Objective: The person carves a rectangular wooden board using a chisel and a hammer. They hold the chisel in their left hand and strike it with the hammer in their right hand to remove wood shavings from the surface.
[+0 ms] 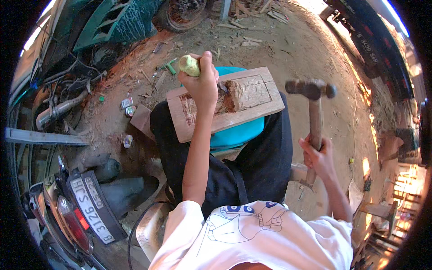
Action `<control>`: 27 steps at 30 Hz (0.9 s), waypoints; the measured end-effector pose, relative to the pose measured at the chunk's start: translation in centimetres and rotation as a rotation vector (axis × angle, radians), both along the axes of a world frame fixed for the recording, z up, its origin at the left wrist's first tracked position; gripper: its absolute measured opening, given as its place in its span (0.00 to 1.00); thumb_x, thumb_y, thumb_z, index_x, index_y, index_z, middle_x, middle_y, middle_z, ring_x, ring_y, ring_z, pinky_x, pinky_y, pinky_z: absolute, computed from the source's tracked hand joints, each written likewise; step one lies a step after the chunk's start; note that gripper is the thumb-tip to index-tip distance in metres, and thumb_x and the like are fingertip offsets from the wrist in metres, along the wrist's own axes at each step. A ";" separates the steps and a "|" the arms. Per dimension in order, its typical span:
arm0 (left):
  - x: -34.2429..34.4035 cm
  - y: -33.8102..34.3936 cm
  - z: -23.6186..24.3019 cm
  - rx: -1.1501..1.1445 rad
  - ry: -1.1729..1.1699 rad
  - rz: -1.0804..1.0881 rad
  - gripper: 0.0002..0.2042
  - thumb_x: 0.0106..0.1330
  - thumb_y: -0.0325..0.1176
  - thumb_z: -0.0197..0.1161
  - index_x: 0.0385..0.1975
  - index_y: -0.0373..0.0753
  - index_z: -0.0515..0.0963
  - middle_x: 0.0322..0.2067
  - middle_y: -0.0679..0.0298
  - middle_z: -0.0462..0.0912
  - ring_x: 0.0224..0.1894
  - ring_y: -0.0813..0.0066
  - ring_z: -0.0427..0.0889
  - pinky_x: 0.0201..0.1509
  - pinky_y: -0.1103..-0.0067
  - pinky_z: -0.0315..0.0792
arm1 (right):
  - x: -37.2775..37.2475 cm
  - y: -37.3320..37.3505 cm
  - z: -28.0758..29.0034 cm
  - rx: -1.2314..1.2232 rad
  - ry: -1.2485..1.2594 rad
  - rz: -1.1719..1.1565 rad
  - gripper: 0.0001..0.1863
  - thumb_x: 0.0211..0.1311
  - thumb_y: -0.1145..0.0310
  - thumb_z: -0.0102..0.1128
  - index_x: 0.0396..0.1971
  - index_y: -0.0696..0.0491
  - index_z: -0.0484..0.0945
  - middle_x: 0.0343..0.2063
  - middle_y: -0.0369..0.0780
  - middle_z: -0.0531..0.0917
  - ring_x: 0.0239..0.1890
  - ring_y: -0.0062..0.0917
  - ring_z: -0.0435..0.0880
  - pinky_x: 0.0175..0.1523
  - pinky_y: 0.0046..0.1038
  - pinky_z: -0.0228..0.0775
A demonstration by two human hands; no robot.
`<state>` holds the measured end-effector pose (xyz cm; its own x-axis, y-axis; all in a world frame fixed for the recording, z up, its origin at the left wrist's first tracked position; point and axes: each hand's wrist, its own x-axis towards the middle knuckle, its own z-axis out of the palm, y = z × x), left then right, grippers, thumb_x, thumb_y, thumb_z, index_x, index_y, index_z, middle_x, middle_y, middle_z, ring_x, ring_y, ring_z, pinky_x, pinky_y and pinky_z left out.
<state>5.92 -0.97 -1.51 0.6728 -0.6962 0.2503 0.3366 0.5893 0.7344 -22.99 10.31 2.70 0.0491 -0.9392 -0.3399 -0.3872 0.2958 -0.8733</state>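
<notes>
A thick wooden board (265, 105) lies tilted across a blue plastic stool (243, 133) between my knees. A rectangle is marked on its face, and rough hollows are cut into the wood there. My left hand (205, 86) is closed round a chisel (189, 66) with a yellowish-green end, above the board's left half. Its blade is mostly hidden by the hand, and I cannot tell whether the edge touches the wood. To the right of the board, my right hand (318, 156) grips a hammer (315, 114) by its wooden handle, with the metal head raised and apart from the chisel.
A parked motorcycle (74, 216) stands at the lower left. More vehicle parts and a wheel (181, 13) are at the back. Cans (129, 111), a green tool-like piece (170, 66) and wood scraps litter the dirt floor. A dark vehicle (375, 49) is at the far right.
</notes>
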 end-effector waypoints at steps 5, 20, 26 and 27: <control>1.5 0.8 0.7 -0.068 0.063 -0.174 0.06 0.59 0.26 0.57 0.24 0.38 0.66 0.14 0.69 0.66 0.14 0.82 0.65 0.20 0.82 0.61 | 0.4 -0.6 -0.2 0.194 -0.102 -0.102 0.13 0.58 0.67 0.62 0.19 0.54 0.70 0.08 0.29 0.66 0.07 0.13 0.61 0.11 0.21 0.50; 5.6 1.8 1.3 -0.050 -0.108 -0.167 0.11 0.66 0.34 0.56 0.38 0.37 0.63 0.30 0.52 0.80 0.30 0.60 0.83 0.33 0.71 0.78 | 1.2 -0.9 0.5 0.380 -0.189 -0.185 0.11 0.57 0.68 0.62 0.24 0.52 0.68 0.08 0.29 0.63 0.07 0.13 0.58 0.12 0.21 0.48; 3.4 0.5 0.1 -0.134 -0.232 -0.116 0.13 0.65 0.35 0.59 0.36 0.41 0.60 0.23 0.63 0.76 0.21 0.75 0.76 0.27 0.80 0.72 | 0.9 -1.0 0.4 0.413 -0.207 -0.176 0.10 0.57 0.68 0.61 0.25 0.51 0.68 0.08 0.28 0.62 0.06 0.13 0.57 0.12 0.21 0.48; 3.1 0.5 0.1 -0.136 -0.217 -0.141 0.13 0.65 0.35 0.59 0.36 0.41 0.60 0.22 0.64 0.75 0.21 0.76 0.76 0.27 0.80 0.72 | 0.9 -1.0 0.5 0.413 -0.215 -0.180 0.10 0.57 0.69 0.61 0.25 0.51 0.68 0.08 0.28 0.61 0.06 0.13 0.57 0.12 0.21 0.48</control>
<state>9.05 -0.49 -1.36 0.4918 -0.7292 0.4757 0.2658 0.6460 0.7155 -22.07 9.26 3.19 0.0089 -0.7283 -0.6851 -0.1222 0.6792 -0.7237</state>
